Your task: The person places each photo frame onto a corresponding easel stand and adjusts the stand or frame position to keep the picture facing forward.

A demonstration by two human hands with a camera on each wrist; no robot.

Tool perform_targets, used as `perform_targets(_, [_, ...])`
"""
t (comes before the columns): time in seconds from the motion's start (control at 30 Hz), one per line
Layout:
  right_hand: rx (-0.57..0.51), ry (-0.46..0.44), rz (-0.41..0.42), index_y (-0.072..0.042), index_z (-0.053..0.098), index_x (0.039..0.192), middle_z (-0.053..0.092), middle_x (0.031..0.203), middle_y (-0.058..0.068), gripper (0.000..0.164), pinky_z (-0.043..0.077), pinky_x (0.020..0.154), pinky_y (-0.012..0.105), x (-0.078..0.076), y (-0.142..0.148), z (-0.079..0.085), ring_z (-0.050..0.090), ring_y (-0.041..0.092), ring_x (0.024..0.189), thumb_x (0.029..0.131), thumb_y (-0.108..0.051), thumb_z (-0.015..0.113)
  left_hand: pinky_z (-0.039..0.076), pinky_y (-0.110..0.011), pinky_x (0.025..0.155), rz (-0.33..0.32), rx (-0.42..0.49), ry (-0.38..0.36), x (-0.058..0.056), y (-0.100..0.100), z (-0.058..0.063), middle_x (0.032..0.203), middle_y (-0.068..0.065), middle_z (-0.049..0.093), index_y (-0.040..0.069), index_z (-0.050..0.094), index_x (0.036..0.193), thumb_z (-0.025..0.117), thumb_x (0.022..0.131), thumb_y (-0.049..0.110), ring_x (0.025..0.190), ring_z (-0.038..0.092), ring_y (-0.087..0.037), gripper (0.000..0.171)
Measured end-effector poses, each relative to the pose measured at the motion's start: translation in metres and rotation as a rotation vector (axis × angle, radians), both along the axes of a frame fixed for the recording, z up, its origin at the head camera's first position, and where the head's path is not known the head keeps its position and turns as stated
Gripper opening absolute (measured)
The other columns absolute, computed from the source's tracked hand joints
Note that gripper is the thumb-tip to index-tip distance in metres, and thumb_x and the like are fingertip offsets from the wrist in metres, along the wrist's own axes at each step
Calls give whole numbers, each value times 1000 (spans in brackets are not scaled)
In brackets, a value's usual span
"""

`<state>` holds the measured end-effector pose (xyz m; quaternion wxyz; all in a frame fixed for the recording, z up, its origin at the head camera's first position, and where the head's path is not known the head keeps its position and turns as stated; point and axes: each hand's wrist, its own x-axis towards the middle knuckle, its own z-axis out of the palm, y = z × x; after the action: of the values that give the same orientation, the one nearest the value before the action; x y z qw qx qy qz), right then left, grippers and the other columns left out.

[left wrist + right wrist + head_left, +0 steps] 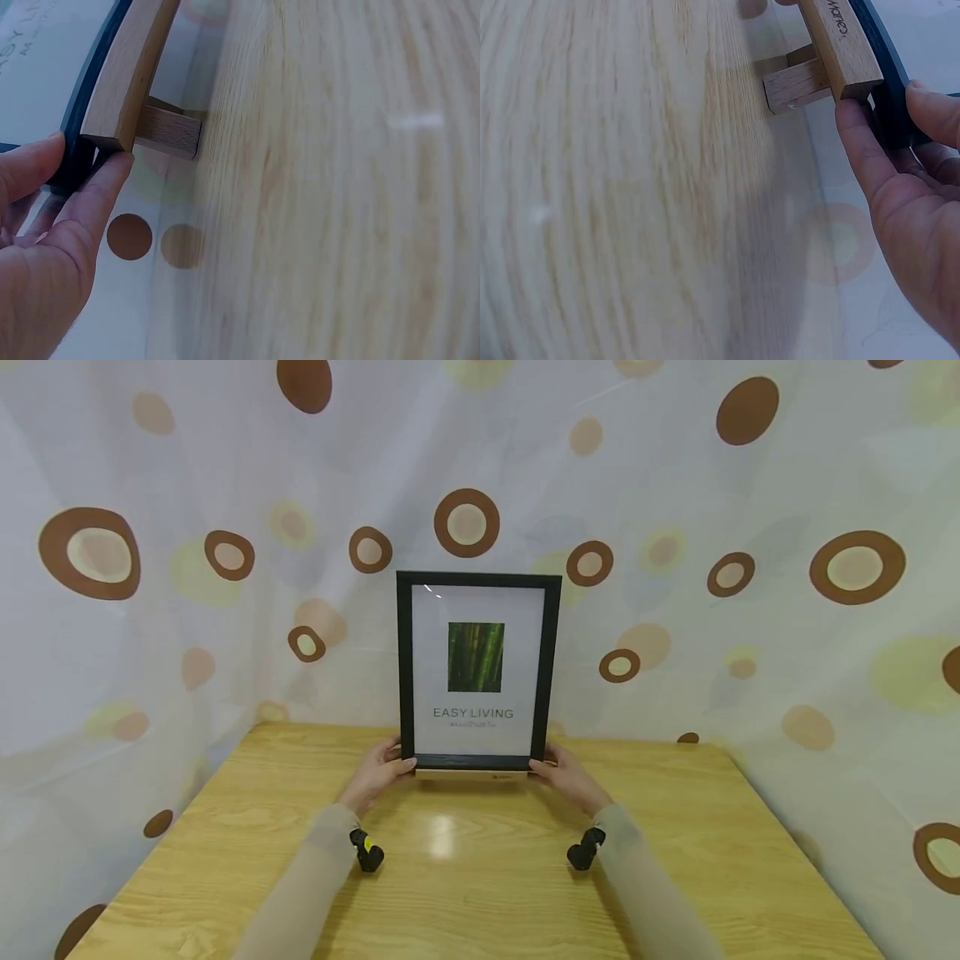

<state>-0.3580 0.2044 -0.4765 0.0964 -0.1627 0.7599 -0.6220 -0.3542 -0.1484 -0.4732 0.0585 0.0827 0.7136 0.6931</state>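
Observation:
A black picture frame point(478, 762) with a white sheet, a green bamboo picture and the words EASY LIVING stands upright near the back of the table. Beneath its lower edge shows a light wooden stand point(472, 775), whose short legs point(169, 131) reach down toward the tabletop. My left hand point(378, 772) grips the frame's lower left corner, thumb on the front and a finger against the stand's end. At the lower right corner my right hand point(566, 777) holds it the same way; dark lettering marks the stand's front bar point(844, 49). The frame's back is hidden.
The wood-grain table point(465, 877) runs back to a white curtain point(337, 468) printed with brown and yellow circles, which also hangs at both sides. Black wrist cameras sit on the left sleeve point(300, 885) and the right sleeve point(652, 885).

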Motion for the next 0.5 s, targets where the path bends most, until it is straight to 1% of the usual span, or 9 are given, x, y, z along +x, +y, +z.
perform_targets(0.1, [1,-4,-17,6,28,149,38,142,30,52,48,105,41,3,7,2,50,39,126,103,-8,48,48,-47,104,-17,11,-2,-1,7,0,147,-31,41,-2,28,152,56,96,-3,128,50,-38,62])
perform_targets(0.2, [16,-11,-31,6,29,148,39,142,30,51,49,104,40,5,11,3,53,36,124,103,-8,49,48,-47,104,-16,9,-9,-1,11,1,146,-30,42,-1,28,152,56,97,-3,128,51,-37,62])
perform_targets(0.33, [10,-12,-39,5,29,148,39,141,29,53,50,103,39,4,13,3,54,34,122,102,-9,51,48,-45,104,-9,-5,-6,0,14,2,146,-29,43,0,28,152,55,97,-2,128,50,-37,62])
perform_targets(0.5, [2,-17,-57,7,27,149,37,142,31,54,49,104,42,8,18,5,50,39,126,102,-7,50,49,-44,103,-28,-12,4,0,20,1,145,-29,43,0,30,152,55,97,-3,129,50,-38,60])
